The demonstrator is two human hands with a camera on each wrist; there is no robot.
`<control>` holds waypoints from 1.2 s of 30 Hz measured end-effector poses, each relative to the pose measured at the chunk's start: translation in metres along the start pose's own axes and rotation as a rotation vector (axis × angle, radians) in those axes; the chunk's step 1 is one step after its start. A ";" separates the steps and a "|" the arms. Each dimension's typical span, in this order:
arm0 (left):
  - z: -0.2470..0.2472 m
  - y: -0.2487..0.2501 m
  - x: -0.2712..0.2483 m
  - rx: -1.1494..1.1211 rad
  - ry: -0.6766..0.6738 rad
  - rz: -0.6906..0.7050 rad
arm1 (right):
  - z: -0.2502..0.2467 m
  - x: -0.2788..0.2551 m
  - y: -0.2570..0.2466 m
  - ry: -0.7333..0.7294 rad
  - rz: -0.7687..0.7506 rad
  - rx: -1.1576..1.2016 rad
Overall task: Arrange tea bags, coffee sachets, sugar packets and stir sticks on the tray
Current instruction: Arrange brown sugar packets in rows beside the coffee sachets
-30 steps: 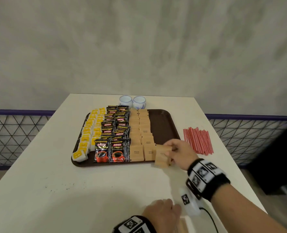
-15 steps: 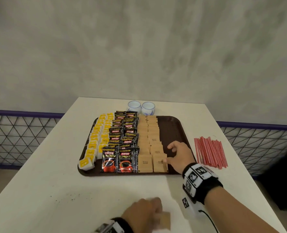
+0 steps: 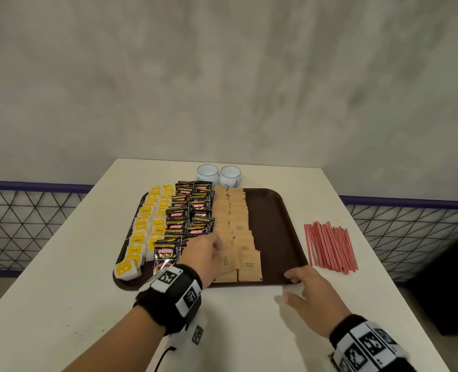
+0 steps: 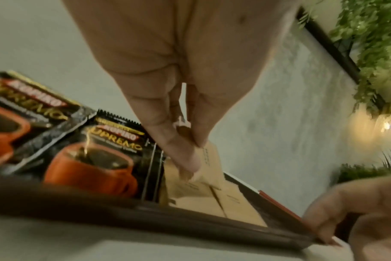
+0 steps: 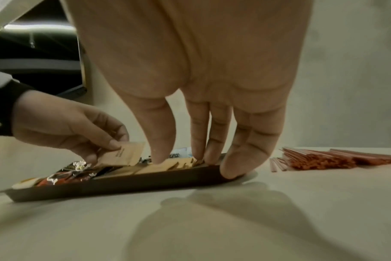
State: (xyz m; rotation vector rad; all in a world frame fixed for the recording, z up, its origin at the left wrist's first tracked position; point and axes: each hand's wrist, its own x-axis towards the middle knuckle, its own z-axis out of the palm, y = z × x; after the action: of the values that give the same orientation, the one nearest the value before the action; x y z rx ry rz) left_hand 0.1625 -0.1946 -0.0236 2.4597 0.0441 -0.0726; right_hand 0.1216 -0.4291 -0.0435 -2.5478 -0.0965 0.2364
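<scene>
A brown tray [image 3: 276, 210] holds rows of yellow tea bags [image 3: 147, 229], black coffee sachets [image 3: 190, 213] and brown sugar packets [image 3: 236, 213]. My left hand [image 3: 214, 253] pinches one sugar packet [image 3: 229, 260] between thumb and fingers, tilted just above the near end of the sugar rows; the right wrist view shows the same packet [image 5: 123, 155]. My right hand [image 3: 292, 285] rests with straight fingers [image 5: 246, 150] on the tray's near right corner and holds nothing. Red stir sticks [image 3: 329, 245] lie in a pile on the table right of the tray.
Two small white cups [image 3: 207, 173] [image 3: 230, 175] stand behind the tray. The tray's right strip is bare. The white table [image 3: 61, 291] ends close behind the cups and beyond the sticks, with a metal mesh railing [image 3: 21, 224] on both sides.
My left hand came up from the table's near edge to the tray with a sugar packet. My right hand left the sugar rows and moved back to the tray's near right corner.
</scene>
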 end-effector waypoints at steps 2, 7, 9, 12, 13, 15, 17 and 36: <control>0.006 -0.003 -0.004 -0.138 0.033 -0.095 | 0.001 -0.001 0.004 -0.020 -0.011 -0.043; 0.018 -0.003 -0.010 -0.457 0.115 -0.224 | 0.003 -0.001 -0.009 0.069 -0.044 0.026; 0.020 0.001 -0.010 -0.553 0.118 -0.243 | 0.006 0.005 -0.027 0.073 -0.036 0.255; 0.020 0.004 -0.010 -0.611 0.114 -0.245 | 0.014 0.022 -0.054 0.008 0.007 0.558; 0.019 0.004 -0.010 -0.603 0.116 -0.241 | 0.018 0.029 -0.061 0.011 0.041 0.614; 0.017 0.003 -0.011 -0.588 0.116 -0.236 | 0.024 0.041 -0.071 0.057 0.114 0.660; 0.015 0.001 -0.011 -0.505 0.116 -0.236 | 0.028 0.050 -0.074 0.071 0.170 0.657; 0.005 -0.022 -0.023 -0.009 0.094 -0.180 | 0.053 0.049 -0.077 0.085 0.154 0.329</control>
State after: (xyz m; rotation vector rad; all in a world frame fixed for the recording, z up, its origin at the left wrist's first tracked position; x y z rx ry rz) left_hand 0.1383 -0.1807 -0.0400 2.4440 0.3058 -0.0346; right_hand 0.1584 -0.3309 -0.0520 -2.2345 0.1591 0.1857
